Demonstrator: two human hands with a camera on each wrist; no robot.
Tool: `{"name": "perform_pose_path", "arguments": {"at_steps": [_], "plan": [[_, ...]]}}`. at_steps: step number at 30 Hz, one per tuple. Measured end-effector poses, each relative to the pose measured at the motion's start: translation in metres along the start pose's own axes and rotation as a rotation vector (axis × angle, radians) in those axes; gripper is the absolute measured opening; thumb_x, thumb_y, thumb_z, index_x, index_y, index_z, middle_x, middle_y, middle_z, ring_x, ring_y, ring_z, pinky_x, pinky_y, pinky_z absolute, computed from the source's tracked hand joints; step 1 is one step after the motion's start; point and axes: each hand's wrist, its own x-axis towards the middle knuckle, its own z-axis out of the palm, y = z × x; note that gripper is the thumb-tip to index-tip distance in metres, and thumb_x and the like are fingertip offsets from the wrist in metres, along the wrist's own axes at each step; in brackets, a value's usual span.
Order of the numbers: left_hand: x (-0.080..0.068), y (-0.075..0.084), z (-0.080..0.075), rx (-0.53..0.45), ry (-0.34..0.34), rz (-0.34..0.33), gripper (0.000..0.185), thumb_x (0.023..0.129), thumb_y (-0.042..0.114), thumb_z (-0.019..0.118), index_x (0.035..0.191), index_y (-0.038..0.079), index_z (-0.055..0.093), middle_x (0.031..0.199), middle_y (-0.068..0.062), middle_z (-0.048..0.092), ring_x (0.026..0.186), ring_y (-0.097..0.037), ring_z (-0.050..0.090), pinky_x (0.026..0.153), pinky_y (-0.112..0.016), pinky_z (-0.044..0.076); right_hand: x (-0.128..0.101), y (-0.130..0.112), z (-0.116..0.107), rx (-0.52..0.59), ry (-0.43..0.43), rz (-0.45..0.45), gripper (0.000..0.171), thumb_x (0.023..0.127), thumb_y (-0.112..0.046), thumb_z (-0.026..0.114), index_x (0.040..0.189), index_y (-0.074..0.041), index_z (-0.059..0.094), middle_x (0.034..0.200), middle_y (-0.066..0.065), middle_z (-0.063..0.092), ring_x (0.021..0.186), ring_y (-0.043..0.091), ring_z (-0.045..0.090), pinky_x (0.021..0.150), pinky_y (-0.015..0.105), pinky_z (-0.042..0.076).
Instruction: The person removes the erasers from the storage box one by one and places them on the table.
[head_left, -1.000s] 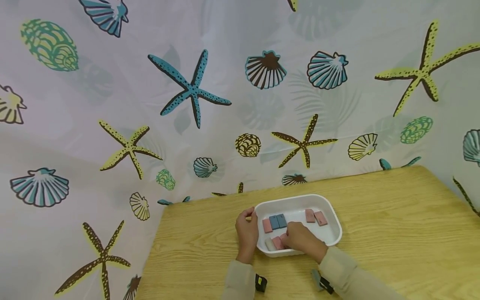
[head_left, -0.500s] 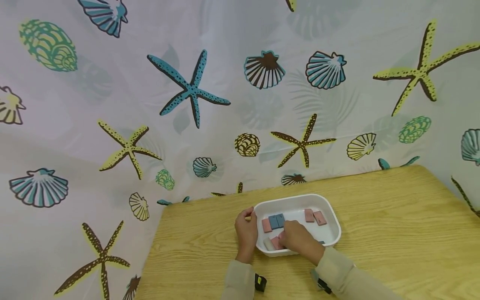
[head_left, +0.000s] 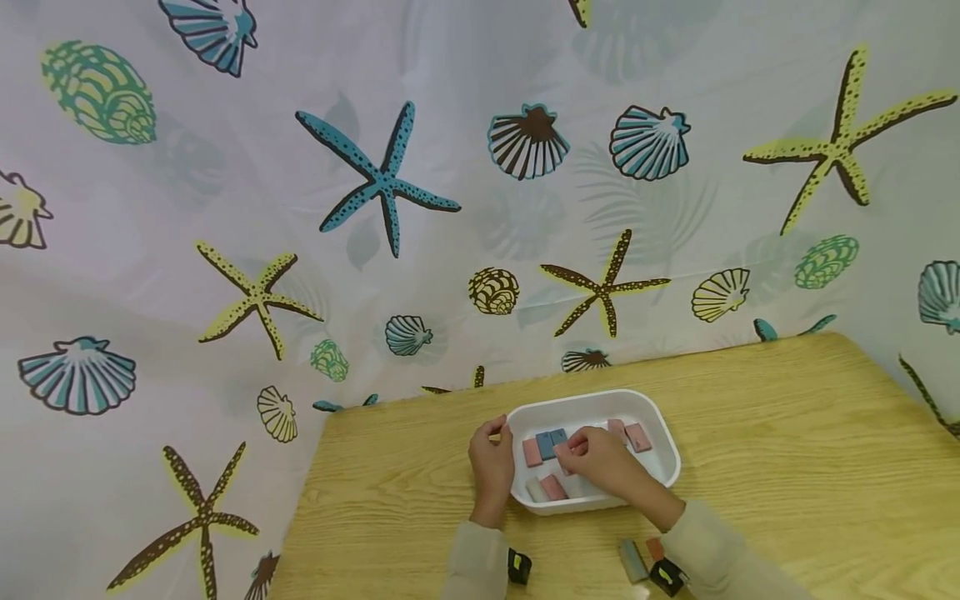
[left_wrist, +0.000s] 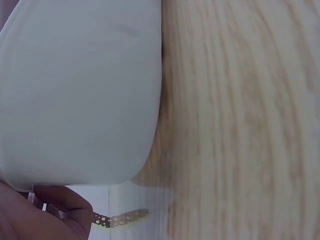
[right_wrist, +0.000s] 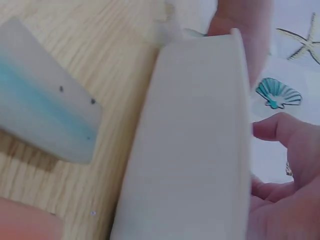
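Observation:
A white tray sits on the wooden table and holds several flat tiles. Among them are a blue tile beside a pink tile, two pink tiles at the far right, and a whitish tile beside a pink one at the near wall. My left hand grips the tray's left rim, thumb over the edge. My right hand reaches into the tray's middle and pinches a small pink tile. The left wrist view shows the tray's outer wall.
Two loose tiles lie on the table by my right wrist: a grey-blue tile and a reddish tile; the pale blue one also fills the right wrist view. A curtain printed with shells and starfish hangs behind the table.
My right hand has moved from the tray's near wall up to its middle, uncovering the tiles there. The two tiles on the table by the wrist now show. The left hand stays put.

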Motion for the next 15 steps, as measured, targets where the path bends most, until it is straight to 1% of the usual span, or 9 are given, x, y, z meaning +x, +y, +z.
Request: {"name": "perform_pose_path", "arguments": {"at_steps": [2, 5, 8, 12, 15], "plan": [[0.000, -0.001, 0.000, 0.003, -0.003, -0.001, 0.017, 0.090, 0.007, 0.059, 0.104, 0.004, 0.068, 0.093, -0.004, 0.062, 0.071, -0.013, 0.054, 0.061, -0.025, 0.049, -0.003, -0.002, -0.005, 0.073, -0.017, 0.031, 0.025, 0.085, -0.027, 0.068, 0.088, -0.003, 0.063, 0.070, -0.002, 0.062, 0.065, 0.010, 0.058, 0.063, 0.028, 0.047], [0.001, -0.001, 0.001, 0.005, -0.003, -0.004, 0.017, 0.090, 0.008, 0.059, 0.104, 0.004, 0.068, 0.094, -0.004, 0.062, 0.072, -0.013, 0.054, 0.062, -0.024, 0.049, -0.006, -0.006, -0.011, 0.235, -0.082, 0.064, 0.032, 0.086, -0.027, 0.067, 0.096, 0.002, 0.062, 0.076, 0.002, 0.065, 0.070, 0.014, 0.062, 0.067, 0.029, 0.051], [0.002, 0.000, 0.000, 0.003, 0.001, -0.004, 0.017, 0.090, 0.007, 0.059, 0.104, 0.004, 0.068, 0.094, -0.005, 0.062, 0.072, -0.014, 0.054, 0.064, -0.025, 0.050, -0.008, -0.010, -0.016, 0.443, -0.176, 0.098, 0.036, 0.087, -0.024, 0.065, 0.104, 0.008, 0.059, 0.082, 0.006, 0.065, 0.075, 0.017, 0.064, 0.072, 0.032, 0.053], [0.002, 0.001, 0.000, 0.001, 0.001, 0.000, 0.017, 0.090, 0.007, 0.060, 0.104, 0.003, 0.068, 0.093, -0.006, 0.062, 0.073, -0.015, 0.054, 0.064, -0.025, 0.050, -0.013, -0.011, -0.023, 0.699, -0.313, 0.125, 0.038, 0.091, -0.018, 0.059, 0.111, 0.014, 0.054, 0.088, 0.008, 0.064, 0.079, 0.016, 0.062, 0.077, 0.032, 0.052], [0.001, 0.001, 0.000, 0.002, 0.000, 0.008, 0.017, 0.089, 0.006, 0.060, 0.103, 0.003, 0.068, 0.092, -0.006, 0.062, 0.072, -0.014, 0.054, 0.064, -0.025, 0.049, -0.019, -0.012, -0.029, 0.858, -0.417, 0.130, 0.032, 0.094, -0.014, 0.053, 0.111, 0.012, 0.053, 0.091, 0.008, 0.062, 0.081, 0.015, 0.061, 0.080, 0.031, 0.050]]}}
